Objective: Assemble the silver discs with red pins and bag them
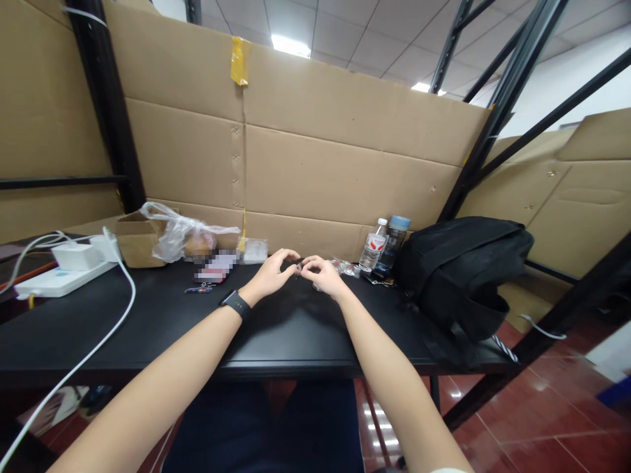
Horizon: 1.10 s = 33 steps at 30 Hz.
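Over the far middle of the black table (pixel 296 341), my left hand (pixel 273 273) and my right hand (pixel 324 274) face each other with fingertips nearly meeting. Pinched between them is a small dark and shiny piece (pixel 298 269), too small to name. The left thumb and the right thumb and index finger press around it. A dark watch (pixel 235 303) is on my left wrist. Just beyond my right hand lie several small clear plastic packets (pixel 345 267). Left of my left hand stands a small translucent box (pixel 256 251).
At the left are a cardboard box (pixel 140 242), a plastic bag (pixel 172 233), a pixelated card (pixel 217 268) and a white power strip (pixel 64 279) with a trailing cable (pixel 129 315). A water bottle (pixel 373 247), a blue-capped bottle (pixel 392 243) and a black backpack (pixel 458 276) stand right.
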Motion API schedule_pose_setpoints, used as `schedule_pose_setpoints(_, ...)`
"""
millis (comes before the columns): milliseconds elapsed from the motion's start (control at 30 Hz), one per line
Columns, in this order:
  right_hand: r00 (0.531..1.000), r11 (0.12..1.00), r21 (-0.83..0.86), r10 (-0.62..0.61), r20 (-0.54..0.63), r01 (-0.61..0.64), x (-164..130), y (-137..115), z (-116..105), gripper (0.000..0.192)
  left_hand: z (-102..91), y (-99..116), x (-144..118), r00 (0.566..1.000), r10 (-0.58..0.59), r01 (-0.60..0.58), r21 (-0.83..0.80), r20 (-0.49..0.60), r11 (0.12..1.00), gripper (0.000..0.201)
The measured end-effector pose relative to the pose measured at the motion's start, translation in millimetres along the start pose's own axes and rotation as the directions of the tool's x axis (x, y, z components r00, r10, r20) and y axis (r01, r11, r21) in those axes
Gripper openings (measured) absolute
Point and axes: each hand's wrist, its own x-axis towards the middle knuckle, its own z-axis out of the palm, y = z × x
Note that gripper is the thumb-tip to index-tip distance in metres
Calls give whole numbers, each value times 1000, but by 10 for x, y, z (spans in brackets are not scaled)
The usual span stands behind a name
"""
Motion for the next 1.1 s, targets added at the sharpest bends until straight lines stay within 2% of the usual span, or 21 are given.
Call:
schedule_pose_setpoints(133,999,997,-82,18,35,-15,10,29,-14,10,-6,20,-29,982,-29,47,-95,186,994,30)
schedule_pose_setpoints(267,999,995,-90,39,24,-36,25,76,-32,7,-18,-12,-50,956,-22,27,-13,292,1000,24)
schedule_pose_setpoints(333,999,993,-108,41,23,-38,29,98,-54,8,-31,-80,-34,962,-31,30,7,272,1000,28)
schedule_pose_setpoints(433,996,982,-189,38,82,-22,20,108,-100,6,-92,-256,5,989,-87,82,48,119,995,31)
schedule_pose_setpoints(533,976,960,-279,31,213,30,3,106,-156,5,-194,-470,8,984,-176,170,280,-1,945,29)
schedule_pose_setpoints(633,962,944,-330,80,262,11,-10,128,-227,10,-260,-624,-32,964,-266,221,480,27,849,27)
schedule_pose_setpoints(733,965,909,-414,155,213,-54,-21,200,-322,15,-244,-676,-76,946,-310,204,560,100,803,23)
schedule_pose_setpoints(833,968,853,-514,198,154,-93,-32,315,-422,43,-193,-663,-97,946,-304,186,582,111,792,19)
schedule_pose_setpoints(900,958,838,-525,254,134,-149,-37,399,-474,53,-173,-649,-96,947,-303,188,584,104,790,15)
schedule_pose_setpoints(1000,936,847,-481,326,131,-227,-35,497,-521,56,-173,-641,-85,940,-325,214,565,101,797,13)
schedule_pose_setpoints(1100,935,866,-450,317,157,-218,-30,543,-533,52,-185,-641,-79,928,-356,247,539,107,806,13)
